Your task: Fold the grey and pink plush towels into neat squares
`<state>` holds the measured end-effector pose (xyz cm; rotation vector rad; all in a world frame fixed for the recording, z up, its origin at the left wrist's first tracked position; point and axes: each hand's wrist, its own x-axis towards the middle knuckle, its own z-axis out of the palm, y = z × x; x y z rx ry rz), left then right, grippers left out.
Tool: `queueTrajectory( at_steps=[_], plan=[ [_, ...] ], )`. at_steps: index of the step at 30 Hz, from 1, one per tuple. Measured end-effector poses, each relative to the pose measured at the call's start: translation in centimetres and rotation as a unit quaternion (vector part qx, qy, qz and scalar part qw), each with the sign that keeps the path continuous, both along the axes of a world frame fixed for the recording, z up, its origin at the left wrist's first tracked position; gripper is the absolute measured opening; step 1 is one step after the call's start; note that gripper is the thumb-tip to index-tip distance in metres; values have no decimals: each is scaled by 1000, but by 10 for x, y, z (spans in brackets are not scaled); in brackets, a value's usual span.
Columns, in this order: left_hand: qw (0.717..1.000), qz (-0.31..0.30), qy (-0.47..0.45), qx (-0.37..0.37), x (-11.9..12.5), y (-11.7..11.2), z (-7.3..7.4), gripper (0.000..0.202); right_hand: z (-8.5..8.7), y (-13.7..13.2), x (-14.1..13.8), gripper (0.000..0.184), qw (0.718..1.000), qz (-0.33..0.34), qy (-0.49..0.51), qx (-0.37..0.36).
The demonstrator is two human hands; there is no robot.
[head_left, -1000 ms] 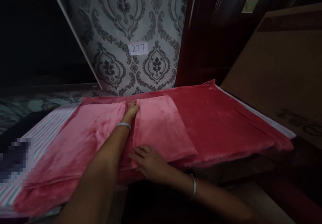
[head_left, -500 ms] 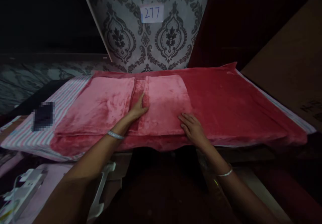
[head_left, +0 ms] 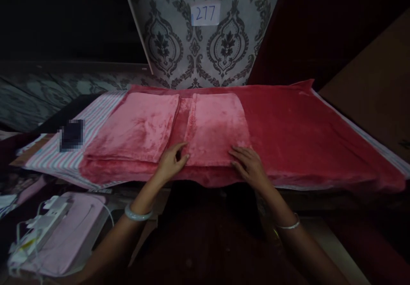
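A pink plush cloth (head_left: 218, 127), perhaps a blanket or trousers, lies folded on a red plush cover (head_left: 297, 135). Its right end is folded inward, and a narrow darker strip separates this from the folded left part (head_left: 137, 122). My left hand (head_left: 171, 162) is at the front of that strip, thumb and fingers apart, touching the cloth near the right fold's inner edge. On the front right corner of the same fold rests my right hand (head_left: 248, 165), fingers stretched out over the pink fabric. Each wrist wears a bangle.
A striped cloth (head_left: 60, 161) shows under the red cover at left, with a dark pixelated object (head_left: 72, 135) on it. Below left, a white power strip (head_left: 45, 223) with cables lies on a pink box (head_left: 77, 233). Behind is a patterned wall with a "277" paper (head_left: 205, 13).
My left hand has drawn back toward the front edge along the strip. My right hand stays at the right fold's corner. The view has shifted slightly left.
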<state>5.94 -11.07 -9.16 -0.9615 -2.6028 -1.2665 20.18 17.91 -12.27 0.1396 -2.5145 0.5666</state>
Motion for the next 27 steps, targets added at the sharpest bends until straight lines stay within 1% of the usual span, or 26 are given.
queueTrajectory(
  at_steps=[3, 5, 7, 11, 13, 15, 17, 18, 20, 21, 22, 24, 25, 27],
  plan=[
    [998, 2, -57, 2, -2, 2, -1, 49, -1, 0, -2, 39, 1000, 1, -1, 5],
    [994, -14, -105, 16, -5, 3, 0, 54, 0, 0, -2, 40, 1000, 6, 0, 7],
    [990, -32, -134, 39, -6, 3, 3, 55, 1, 0, -1, 42, 1000, 9, -1, 11],
    [984, -44, -164, 62, -5, 1, 12, 43, 3, 0, 2, 51, 999, 16, -11, 32],
    [976, -49, -197, 79, -7, 3, 19, 40, 3, 0, 2, 50, 999, 19, -11, 33],
    [965, -52, -228, 121, -12, 12, 28, 38, 4, 0, 0, 45, 1000, 24, -5, 15],
    [950, -60, -247, 181, -21, 29, 41, 40, 5, 1, -4, 39, 999, 25, 7, -25],
    [942, -72, -251, 212, -27, 39, 47, 44, 5, 2, -7, 36, 998, 18, 15, -55],
    [929, -116, -243, 253, -38, 62, 57, 57, 5, 5, -13, 35, 990, -26, 37, -137],
    [929, -142, -229, 255, -42, 72, 60, 64, 5, 7, -16, 35, 980, -56, 48, -183],
    [934, -162, -207, 241, -46, 80, 60, 69, 5, 10, -19, 37, 968, -86, 58, -229],
    [959, -175, -137, 175, -49, 87, 55, 73, 6, 15, -22, 39, 941, -124, 65, -307],
    [973, -164, -93, 130, -49, 85, 49, 70, 7, 18, -22, 39, 932, -128, 59, -334],
    [993, -111, -14, 45, -46, 71, 34, 57, 8, 19, -21, 42, 923, -123, 43, -362]
  ],
)
